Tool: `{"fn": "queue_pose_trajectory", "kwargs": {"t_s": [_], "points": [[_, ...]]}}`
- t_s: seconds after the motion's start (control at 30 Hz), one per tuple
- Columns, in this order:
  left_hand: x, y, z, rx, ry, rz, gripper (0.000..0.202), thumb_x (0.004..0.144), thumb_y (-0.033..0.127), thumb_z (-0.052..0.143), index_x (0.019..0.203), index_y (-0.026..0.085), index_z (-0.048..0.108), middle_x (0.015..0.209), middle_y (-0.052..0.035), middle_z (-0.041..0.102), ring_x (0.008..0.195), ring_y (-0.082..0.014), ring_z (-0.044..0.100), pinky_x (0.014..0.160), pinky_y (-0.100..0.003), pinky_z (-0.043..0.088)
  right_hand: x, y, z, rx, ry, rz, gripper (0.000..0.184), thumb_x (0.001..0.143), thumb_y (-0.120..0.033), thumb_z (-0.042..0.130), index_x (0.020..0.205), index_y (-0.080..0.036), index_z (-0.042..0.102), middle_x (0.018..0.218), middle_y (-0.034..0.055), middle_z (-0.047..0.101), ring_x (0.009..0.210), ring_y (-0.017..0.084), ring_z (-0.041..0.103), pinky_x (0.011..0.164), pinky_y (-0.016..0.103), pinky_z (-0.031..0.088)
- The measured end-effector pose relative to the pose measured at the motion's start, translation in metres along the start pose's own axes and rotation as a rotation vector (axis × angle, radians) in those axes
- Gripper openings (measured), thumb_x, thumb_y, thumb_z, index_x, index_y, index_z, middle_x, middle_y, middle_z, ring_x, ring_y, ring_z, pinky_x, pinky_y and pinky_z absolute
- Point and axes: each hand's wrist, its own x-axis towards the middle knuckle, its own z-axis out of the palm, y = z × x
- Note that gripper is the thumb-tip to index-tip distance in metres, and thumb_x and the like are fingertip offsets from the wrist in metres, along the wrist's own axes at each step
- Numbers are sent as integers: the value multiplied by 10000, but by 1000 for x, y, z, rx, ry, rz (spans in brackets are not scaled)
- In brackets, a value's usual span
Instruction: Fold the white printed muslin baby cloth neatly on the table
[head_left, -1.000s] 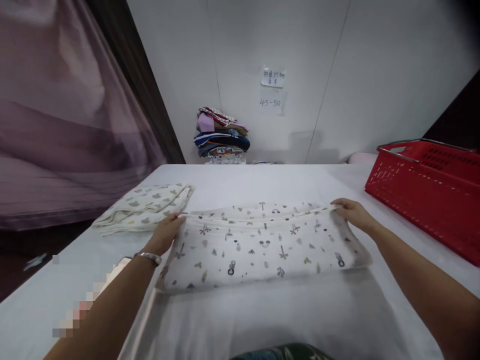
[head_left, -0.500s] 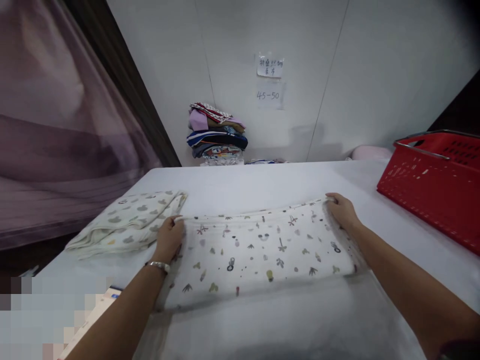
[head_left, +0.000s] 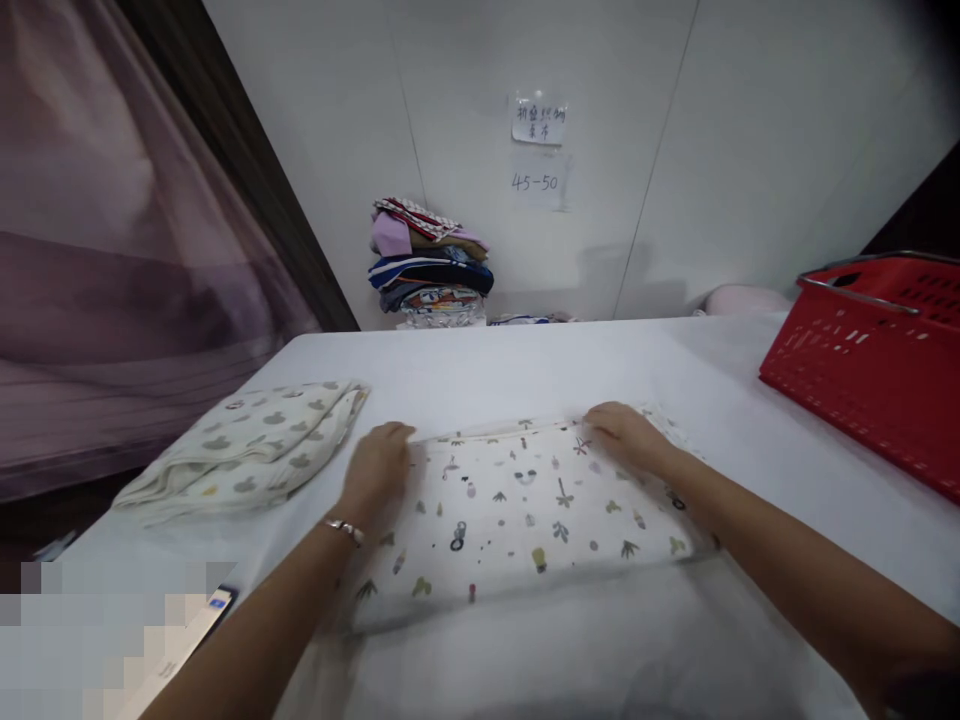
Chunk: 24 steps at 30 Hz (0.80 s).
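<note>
Table [head_left: 525, 360] under both arms, basket [head_left: 870, 370] well right of right hand [head_left: 626, 435], printed cloth [head_left: 517, 510] flat beneath both open palms, folded cloth [head_left: 247, 445] just left of left hand [head_left: 379, 465], neither hand gripping.

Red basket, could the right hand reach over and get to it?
Probably yes. The right hand rests on the printed cloth, and only bare table lies between it and the red basket off to its right.
</note>
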Motion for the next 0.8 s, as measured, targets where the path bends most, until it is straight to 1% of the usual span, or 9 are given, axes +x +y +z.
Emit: {"fn": "queue_pose_trajectory", "kwargs": {"t_s": [0.03, 0.1, 0.17, 0.3, 0.4, 0.47, 0.53, 0.6, 0.8], "points": [[4, 11, 3, -50, -37, 117, 290, 805, 164, 394, 1001, 173, 607, 1061, -84, 608, 975, -208, 535, 884, -346, 404, 6, -9, 1, 40, -73, -53, 325, 860, -216, 389, 1083, -205, 626, 1104, 57, 618, 1026, 204, 533, 912, 358, 412], [10, 32, 13, -139, -95, 319, 248, 830, 204, 413, 973, 181, 614, 1030, -78, 615, 949, -202, 534, 859, -351, 414, 15, -22, 5, 53, -177, -68, 308, 864, -244, 422, 1098, -197, 618, 1130, 60, 610, 1046, 207, 523, 904, 344, 409], [15, 45, 22, -188, -114, 405, 239, 843, 243, 428, 992, 182, 605, 1037, -82, 611, 958, -210, 526, 849, -370, 416, 21, -26, 7, 9, -226, -16, 317, 856, -251, 454, 1130, -179, 597, 1166, 76, 588, 1068, 221, 508, 907, 349, 396], [18, 49, 34, -194, -116, 372, 280, 848, 277, 448, 1080, 176, 567, 1045, -87, 595, 967, -218, 511, 843, -381, 408, 25, -25, 9, -96, -278, 89, 295, 826, -288, 521, 1094, -192, 600, 1118, 88, 588, 1018, 242, 520, 873, 367, 376], [20, 48, 35, -180, -110, 345, 301, 835, 279, 477, 1104, 168, 552, 1027, -88, 586, 947, -218, 507, 836, -384, 398, 25, -26, 9, -105, -273, 153, 250, 808, -312, 550, 1021, -191, 602, 1048, 83, 604, 985, 240, 525, 851, 360, 356], [21, 49, 34, -171, -103, 356, 270, 828, 260, 488, 1072, 172, 564, 999, -81, 586, 935, -216, 505, 832, -382, 390, 25, -28, 9, -86, -270, 171, 189, 799, -302, 563, 943, -185, 601, 990, 70, 614, 939, 226, 532, 825, 340, 353], [21, 52, 33, -162, -100, 372, 228, 824, 237, 492, 1028, 179, 573, 960, -72, 587, 918, -213, 506, 823, -378, 386, 24, -29, 10, -70, -263, 172, 119, 791, -278, 570, 859, -183, 590, 936, 60, 613, 895, 211, 532, 789, 313, 353], [20, 54, 33, -146, -93, 383, 191, 825, 216, 486, 992, 180, 573, 921, -65, 587, 891, -209, 509, 806, -370, 388, 22, -29, 12, -54, -240, 158, 84, 789, -256, 570, 829, -182, 571, 923, 59, 602, 886, 203, 522, 759, 292, 351], [12, 57, 39, -90, -28, 412, 197, 839, 164, 443, 1004, 165, 550, 912, -75, 585, 879, -205, 510, 792, -355, 401, 13, -32, 19, -99, -187, 62, 68, 809, -169, 506, 868, -169, 540, 880, 63, 605, 831, 185, 526, 801, 313, 315]]}}
